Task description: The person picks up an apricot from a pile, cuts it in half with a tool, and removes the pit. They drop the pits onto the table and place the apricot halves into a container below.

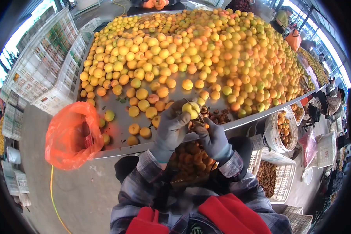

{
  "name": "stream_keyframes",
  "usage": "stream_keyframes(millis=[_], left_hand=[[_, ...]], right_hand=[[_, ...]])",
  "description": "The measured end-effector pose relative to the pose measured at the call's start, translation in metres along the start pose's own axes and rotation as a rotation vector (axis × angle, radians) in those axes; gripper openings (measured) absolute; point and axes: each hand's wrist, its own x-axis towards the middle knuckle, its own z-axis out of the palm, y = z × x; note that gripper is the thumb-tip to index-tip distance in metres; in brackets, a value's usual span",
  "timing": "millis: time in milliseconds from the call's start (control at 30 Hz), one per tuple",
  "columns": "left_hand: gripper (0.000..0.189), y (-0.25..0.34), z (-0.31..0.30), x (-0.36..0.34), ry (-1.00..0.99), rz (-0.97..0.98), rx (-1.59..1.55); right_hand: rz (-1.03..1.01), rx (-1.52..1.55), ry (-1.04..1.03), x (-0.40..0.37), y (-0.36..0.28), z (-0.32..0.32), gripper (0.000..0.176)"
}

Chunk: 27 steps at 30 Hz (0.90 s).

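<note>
My left hand [171, 130], in a grey glove, is closed around a yellow-green fruit [191, 110] above the near edge of the metal table [175, 89]. In my right hand [214, 141], also gloved, is a small thin tool [201, 118] whose tip is against the fruit; its shape is partly hidden by the fingers. Dark reddish scraps [218, 116] lie on the table just behind my hands. Many yellow and orange fruits [160, 50] are heaped across the tabletop.
An orange plastic bag [74, 136] hangs at the table's left corner. White crates [46, 58] stand at the left. To the right are a white bucket [268, 134] and a crate of dark pieces [286, 181]. Another person's gloved hands [155, 4] show across the table.
</note>
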Motion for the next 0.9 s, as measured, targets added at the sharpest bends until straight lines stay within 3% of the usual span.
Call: stream_keyframes(millis=[67, 133, 233, 400, 467, 567, 667, 800, 867, 900], left_hand=[[0.037, 0.001, -0.002, -0.003, 0.041, -0.016, -0.003], [0.036, 0.002, 0.002, 0.002, 0.038, -0.039, -0.012], [0.034, 0.002, 0.005, 0.000, 0.088, 0.049, 0.112], [0.034, 0.004, 0.009, -0.007, -0.026, 0.055, 0.162], [0.033, 0.004, 0.020, -0.010, 0.092, 0.079, 0.227], [0.034, -0.005, 0.016, -0.010, 0.134, 0.039, 0.170], [0.032, -0.015, 0.011, -0.008, 0.087, 0.042, 0.331], [0.037, -0.021, 0.010, -0.007, -0.007, -0.018, 0.270], [0.041, -0.023, 0.022, -0.007, 0.032, -0.190, 0.030], [0.045, -0.029, 0.023, -0.004, 0.111, -0.124, 0.202]], right_hand=[[0.024, -0.099, -0.033, -0.002, 0.002, 0.000, 0.030], [-0.059, -0.083, 0.073, -0.002, 0.012, 0.011, 0.033], [-0.034, -0.015, 0.058, -0.005, 0.000, 0.009, 0.033], [-0.081, 0.150, 0.115, -0.012, 0.017, 0.021, 0.027], [0.048, 0.173, 0.026, -0.016, 0.020, 0.020, 0.025], [0.011, 0.094, 0.047, -0.016, 0.017, 0.013, 0.026], [-0.013, 0.150, 0.149, -0.020, 0.025, 0.014, 0.031], [0.003, 0.301, 0.168, -0.025, 0.037, 0.015, 0.032], [0.009, 0.338, 0.187, -0.024, 0.041, 0.015, 0.032], [0.032, 0.370, 0.206, -0.023, 0.042, 0.013, 0.032]])
